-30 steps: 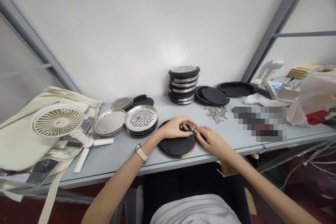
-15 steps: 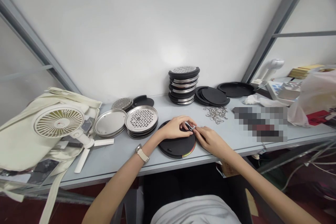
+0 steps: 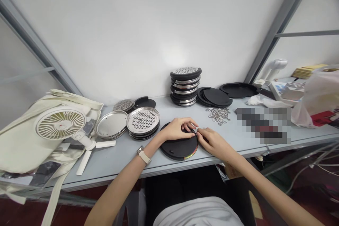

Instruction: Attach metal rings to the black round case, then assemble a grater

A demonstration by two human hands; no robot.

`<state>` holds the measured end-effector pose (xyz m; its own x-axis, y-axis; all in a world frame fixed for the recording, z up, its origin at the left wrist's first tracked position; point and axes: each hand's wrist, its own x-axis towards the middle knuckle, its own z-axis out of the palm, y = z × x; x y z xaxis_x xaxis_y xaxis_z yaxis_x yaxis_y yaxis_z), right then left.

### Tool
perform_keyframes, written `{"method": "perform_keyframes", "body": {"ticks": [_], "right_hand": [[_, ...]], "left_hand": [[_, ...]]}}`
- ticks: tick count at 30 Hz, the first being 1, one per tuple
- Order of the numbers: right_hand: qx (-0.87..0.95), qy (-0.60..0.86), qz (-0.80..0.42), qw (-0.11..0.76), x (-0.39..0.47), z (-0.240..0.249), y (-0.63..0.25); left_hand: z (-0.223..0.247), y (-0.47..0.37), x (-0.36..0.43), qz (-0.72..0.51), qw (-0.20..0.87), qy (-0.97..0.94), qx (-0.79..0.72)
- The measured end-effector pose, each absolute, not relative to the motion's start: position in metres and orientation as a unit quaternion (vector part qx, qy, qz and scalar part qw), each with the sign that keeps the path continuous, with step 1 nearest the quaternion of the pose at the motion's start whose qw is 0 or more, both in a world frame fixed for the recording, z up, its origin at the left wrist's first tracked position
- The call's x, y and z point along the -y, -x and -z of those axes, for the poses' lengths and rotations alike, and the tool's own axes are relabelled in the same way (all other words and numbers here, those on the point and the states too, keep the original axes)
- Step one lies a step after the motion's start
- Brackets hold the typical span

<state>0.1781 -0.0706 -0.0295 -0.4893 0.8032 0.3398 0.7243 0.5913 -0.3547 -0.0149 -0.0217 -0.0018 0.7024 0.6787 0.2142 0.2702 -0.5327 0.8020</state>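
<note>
A round black disc (image 3: 180, 148) lies near the table's front edge, with a shiny metal strip along its lower right rim. My left hand (image 3: 178, 129) rests over its upper part, thumb and fingers bent around a small metal piece at the disc's right edge. Close beside it, my right hand (image 3: 210, 139) pinches at the same spot; what its fingertips hold is too small to make out. A pile of small metal hooks or rings (image 3: 218, 114) lies behind my right hand.
Perforated metal discs (image 3: 143, 120) and plain metal lids (image 3: 111, 124) are stacked at left, near a white fan (image 3: 60, 124). Behind stand a tall stack of discs (image 3: 185, 86), black discs (image 3: 217, 97) and a black tray (image 3: 238, 90). A plastic bag (image 3: 321, 93) sits at right.
My fingers have shifted slightly at the disc's edge, and less of the small metal piece shows between them. The other things lie as before.
</note>
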Motion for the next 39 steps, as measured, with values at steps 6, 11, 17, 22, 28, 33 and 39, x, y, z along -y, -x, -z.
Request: {"method": "perform_keyframes", "body": {"ticks": [6,11,17,22,28,33,39], "right_hand": [[0.862,0.440,-0.080,0.238,0.0720,0.0305,-0.1787],[0.863,0.440,-0.074,0.239,0.0714,0.0320,-0.1792],[0.861,0.447,-0.065,0.234,0.0685,0.0348,-0.1791],[0.862,0.445,-0.062,0.237,0.0678,0.0363,-0.1804],[0.860,0.439,-0.072,0.249,0.0676,0.0360,-0.1811],[0.858,0.440,-0.077,0.254,0.0677,0.0357,-0.1809],[0.868,0.423,-0.072,0.252,0.0676,0.0353,-0.1807]], "left_hand": [[0.0010,0.0145,0.0230,-0.263,0.393,-0.834,-0.285],[0.0006,0.0141,0.0235,-0.261,0.396,-0.832,-0.289],[0.0018,0.0156,0.0231,-0.261,0.403,-0.828,-0.291],[0.0023,0.0154,0.0224,-0.263,0.399,-0.830,-0.287],[0.0018,0.0154,0.0226,-0.258,0.400,-0.830,-0.290],[0.0018,0.0156,0.0228,-0.261,0.398,-0.829,-0.295],[0.0015,0.0155,0.0233,-0.250,0.411,-0.829,-0.286]]}}
